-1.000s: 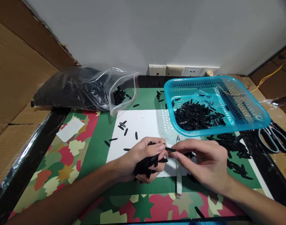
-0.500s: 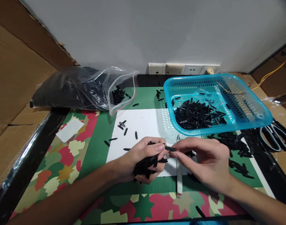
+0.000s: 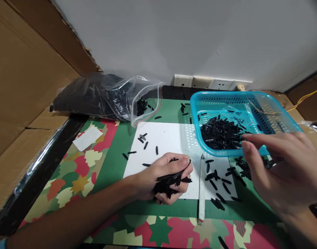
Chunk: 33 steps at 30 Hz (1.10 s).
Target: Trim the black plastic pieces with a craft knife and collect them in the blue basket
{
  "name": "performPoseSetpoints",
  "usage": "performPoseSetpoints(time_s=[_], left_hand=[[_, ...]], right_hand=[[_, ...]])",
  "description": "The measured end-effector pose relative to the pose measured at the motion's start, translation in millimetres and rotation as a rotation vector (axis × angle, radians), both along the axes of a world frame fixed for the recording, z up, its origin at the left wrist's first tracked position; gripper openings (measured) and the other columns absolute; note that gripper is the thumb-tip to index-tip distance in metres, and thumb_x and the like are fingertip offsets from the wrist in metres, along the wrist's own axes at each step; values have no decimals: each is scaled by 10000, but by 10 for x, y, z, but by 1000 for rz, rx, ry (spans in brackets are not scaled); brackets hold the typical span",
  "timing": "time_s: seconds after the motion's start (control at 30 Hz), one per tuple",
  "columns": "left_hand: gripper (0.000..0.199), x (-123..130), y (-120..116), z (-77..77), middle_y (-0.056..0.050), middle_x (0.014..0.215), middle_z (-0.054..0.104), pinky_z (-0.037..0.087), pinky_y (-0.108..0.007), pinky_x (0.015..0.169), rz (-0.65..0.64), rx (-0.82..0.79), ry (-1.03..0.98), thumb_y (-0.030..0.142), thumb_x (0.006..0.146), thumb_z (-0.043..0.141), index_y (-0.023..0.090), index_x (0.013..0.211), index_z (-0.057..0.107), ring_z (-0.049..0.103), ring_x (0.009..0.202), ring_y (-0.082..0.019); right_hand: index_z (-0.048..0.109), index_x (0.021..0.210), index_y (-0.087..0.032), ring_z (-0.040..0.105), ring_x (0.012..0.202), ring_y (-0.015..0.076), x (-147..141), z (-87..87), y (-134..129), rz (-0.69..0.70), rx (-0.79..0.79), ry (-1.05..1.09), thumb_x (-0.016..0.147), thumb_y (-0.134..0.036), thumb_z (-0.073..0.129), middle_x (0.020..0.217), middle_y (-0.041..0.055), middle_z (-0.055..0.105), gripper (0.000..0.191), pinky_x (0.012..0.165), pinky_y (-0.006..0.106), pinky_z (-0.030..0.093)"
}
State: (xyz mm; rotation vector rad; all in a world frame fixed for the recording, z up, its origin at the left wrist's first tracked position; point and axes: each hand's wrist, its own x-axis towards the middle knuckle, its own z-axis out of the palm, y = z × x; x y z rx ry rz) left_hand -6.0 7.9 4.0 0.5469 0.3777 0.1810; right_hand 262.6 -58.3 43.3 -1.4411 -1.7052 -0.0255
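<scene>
My left hand (image 3: 171, 176) is closed around a bunch of slim black pieces (image 3: 166, 185), low over the white paper (image 3: 171, 135). At the right, my right hand (image 3: 280, 166) pinches a small dark piece between thumb and forefinger, over the near right edge of the blue basket (image 3: 213, 152). A heap of similar black pieces (image 3: 220, 131) lies in the basket. Between my hands a white pen-like tool (image 3: 201, 193) with a pointed tip rests on the paper. More loose black pieces (image 3: 215, 176) are scattered to the right of it.
A clear zip bag (image 3: 96, 98) full of black pieces lies open at the back left. A white scrap (image 3: 88, 138) is on the patterned mat (image 3: 80, 183). Cardboard (image 3: 23, 69) stands at the left, and wall sockets (image 3: 202, 82) sit behind the basket.
My right hand has moved right and away from my left hand, over the basket's edge, uncovering loose pieces on the paper. My left hand keeps its bunch. The view has shifted slightly.
</scene>
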Motion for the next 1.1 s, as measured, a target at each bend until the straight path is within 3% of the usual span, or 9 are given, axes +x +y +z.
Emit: performPoseSetpoints(time_s=[0.1, 0.23, 0.37, 0.63, 1.1], left_hand=[[406, -13, -11, -23, 67, 642, 354, 272, -115, 311, -1, -12, -31, 540, 1025, 614, 203, 814, 532, 232, 488, -65], [432, -21, -23, -23, 63, 654, 370, 281, -117, 336, -50, -5, -8, 580, 997, 647, 200, 826, 535, 266, 497, -62], [473, -10, -36, -7, 62, 666, 364, 307, -127, 361, -140, 4, 8, 636, 939, 704, 204, 839, 540, 342, 528, -80], [465, -15, -35, -34, 50, 703, 383, 280, -141, 354, -99, -1, 52, 641, 953, 680, 216, 850, 522, 314, 528, -81], [420, 7, -24, 7, 61, 682, 344, 275, -121, 346, -62, -11, 43, 524, 1013, 643, 203, 780, 504, 306, 515, -70]], right_hand=[[771, 1182, -276, 700, 722, 249, -112, 22, 44, 25, 49, -93, 946, -134, 765, 857, 59, 775, 275, 710, 412, 482], [694, 1304, -212, 720, 810, 223, -320, -87, -24, 420, -42, 24, 945, -24, 712, 1009, 80, 792, 406, 698, 366, 525], [701, 1280, -159, 717, 902, 208, -462, -195, -86, 586, -183, 160, 976, 0, 670, 1058, 106, 767, 345, 775, 342, 581], [758, 1118, -207, 732, 826, 174, -488, -212, -60, 522, -259, 378, 987, -24, 687, 944, 46, 777, 236, 729, 283, 581], [761, 1147, -212, 721, 710, 148, -446, -283, -91, 484, -241, 317, 993, -50, 696, 865, 29, 768, 232, 641, 256, 565]])
